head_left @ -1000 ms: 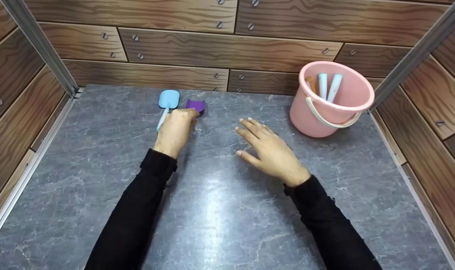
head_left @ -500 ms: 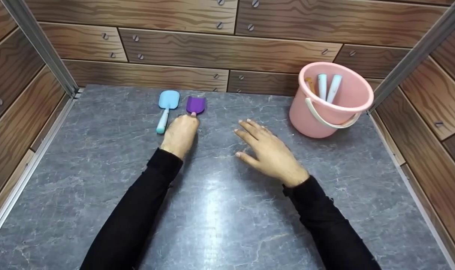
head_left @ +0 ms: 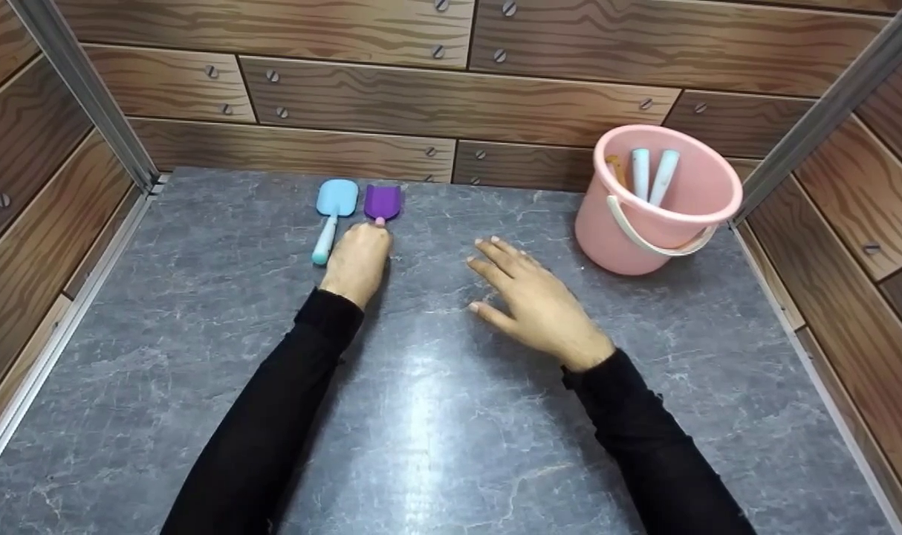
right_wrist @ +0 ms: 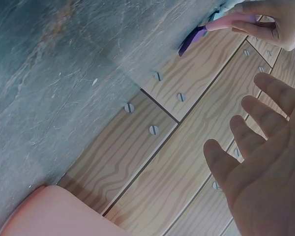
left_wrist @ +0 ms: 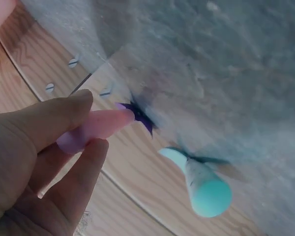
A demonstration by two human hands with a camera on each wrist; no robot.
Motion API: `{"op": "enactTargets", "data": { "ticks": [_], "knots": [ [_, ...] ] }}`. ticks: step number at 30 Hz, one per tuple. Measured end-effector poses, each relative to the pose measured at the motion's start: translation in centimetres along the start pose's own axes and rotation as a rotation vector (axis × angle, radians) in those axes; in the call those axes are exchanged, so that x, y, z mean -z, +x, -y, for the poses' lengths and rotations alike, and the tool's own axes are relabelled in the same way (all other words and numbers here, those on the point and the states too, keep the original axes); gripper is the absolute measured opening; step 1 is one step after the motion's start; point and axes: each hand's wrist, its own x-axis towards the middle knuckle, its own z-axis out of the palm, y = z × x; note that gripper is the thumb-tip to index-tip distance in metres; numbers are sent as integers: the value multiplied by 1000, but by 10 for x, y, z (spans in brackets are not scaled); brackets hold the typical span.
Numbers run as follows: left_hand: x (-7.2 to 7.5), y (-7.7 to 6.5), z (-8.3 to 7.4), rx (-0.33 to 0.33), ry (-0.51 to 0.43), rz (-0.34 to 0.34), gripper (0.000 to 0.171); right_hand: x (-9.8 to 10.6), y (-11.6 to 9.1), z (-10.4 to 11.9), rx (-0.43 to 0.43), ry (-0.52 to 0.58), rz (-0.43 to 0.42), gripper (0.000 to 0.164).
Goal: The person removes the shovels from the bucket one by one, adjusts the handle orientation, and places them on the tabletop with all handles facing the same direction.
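A toy shovel with a purple blade (head_left: 383, 202) and a pink handle (left_wrist: 101, 125) lies near the back wall. My left hand (head_left: 358, 260) pinches that handle between thumb and fingers, as the left wrist view shows. Just left of it lies a blue toy shovel (head_left: 336, 198), its pale handle (head_left: 324, 241) pointing toward me, apart from my hand. My right hand (head_left: 536, 301) holds nothing; its fingers are spread and straight over the grey tabletop, between the purple shovel and the pink bucket (head_left: 622, 238).
The bucket stands at the back right with its white handle (head_left: 644, 241) hanging in front. Two pale blue handles (head_left: 663, 178) and an orange piece (head_left: 617, 171) stick up inside it. Wood-patterned walls (head_left: 347, 96) enclose the grey tabletop (head_left: 451, 416).
My left hand has drawn slightly back from the purple blade onto the handle, then shifted the shovel a little left. The blue shovel's handle is now uncovered. My right hand stays put.
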Motion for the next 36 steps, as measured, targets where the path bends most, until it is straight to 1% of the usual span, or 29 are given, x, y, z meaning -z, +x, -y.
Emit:
{"op": "enactTargets", "data": {
  "ticks": [3, 5, 10, 14, 18, 21, 24, 25, 28, 30, 32, 36],
  "knots": [
    [-3, 0, 3, -23, 24, -3, 28, 1, -1, -1, -6, 3, 2, 71],
    [-3, -2, 4, -28, 18, 2, 25, 1, -1, -1, -8, 7, 3, 70],
    [-1, -4, 5, -22, -29, 25, 21, 2, 0, -2, -3, 1, 8, 70],
    [-2, -5, 6, -21, -44, 44, 17, 3, 0, -2, -3, 5, 6, 70],
    [-1, -6, 6, -6, -56, 64, 15, 5, -1, -2, -2, 13, -4, 70],
    [2, -8, 5, -11, -83, 35, 17, 6, -1, -2, -5, 15, -4, 70],
    [44, -17, -15, -12, -136, 15, 28, 7, -2, -3, -7, 13, -7, 71],
    [58, -20, -22, -16, -149, 11, 29, 8, -2, -4, -10, 14, -7, 72],
    [101, -28, -43, -6, -168, 48, 23, 11, -3, -4, -11, 17, -13, 73],
    [104, -28, -44, 1, -168, 74, 16, 12, -3, -4, -14, 15, -12, 73],
    [106, -28, -45, 20, -168, 111, 14, 13, -3, -4, -20, 11, -9, 73],
    [109, -27, -49, 66, -187, 156, 20, 18, -3, -4, -36, 9, -3, 73]
  ]
}}
